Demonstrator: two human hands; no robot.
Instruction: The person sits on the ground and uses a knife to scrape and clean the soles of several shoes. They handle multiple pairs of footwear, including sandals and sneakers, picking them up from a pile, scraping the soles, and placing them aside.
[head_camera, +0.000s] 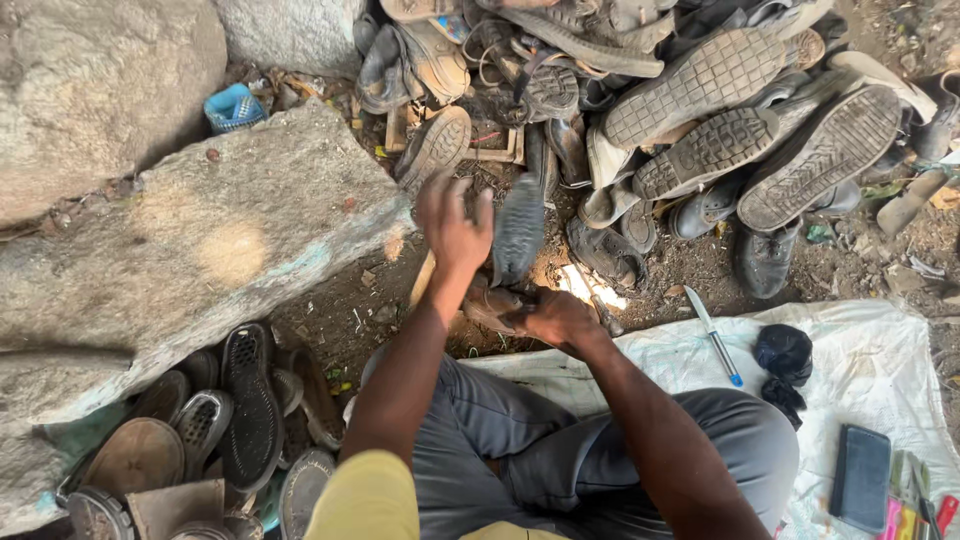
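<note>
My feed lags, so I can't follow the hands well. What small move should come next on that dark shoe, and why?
Probably press the left hand down onto the dark, worn shoe to steady it. The shoe stands toe-up and tilted on a wooden block, gripped low only by the right hand, while the left hand sits blurred beside its upper part, whether touching it or not I cannot tell.

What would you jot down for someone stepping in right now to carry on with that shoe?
Left hand: raised, blurred, above the upturned dark worn shoe; grip unclear.
Right hand: closed round the shoe's lower end, steadying it upright over the dirt.
Nearby: blue-handled knife and black flat case on the white woven sheet; heap of old shoes behind.
Done: shoe set sole outward.
Left: any work on the sole; nothing finished shows.
</note>
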